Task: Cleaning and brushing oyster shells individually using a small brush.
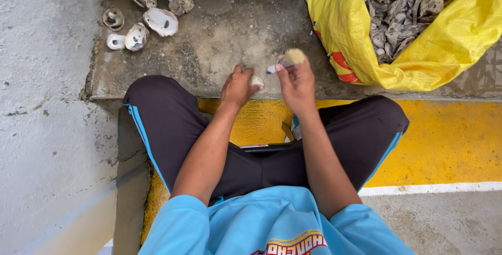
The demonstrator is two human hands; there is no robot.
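My left hand (238, 86) is closed around a small pale shell (257, 81), held just above my knees. Close to its right, my right hand (297, 83) grips a small brush (291, 58) with a worn, yellowish bristle head that points up and away; its handle end shows by the fingers. The two hands nearly touch over the edge of a rough concrete slab (230, 35).
Several cleaned pearly shells (151, 9) lie on the slab at the far left. A yellow sack (366, 46) full of grey, dirty shells stands open at the far right. A yellow painted strip (449, 140) runs under my legs, and a grey wall (47, 103) rises at the left.
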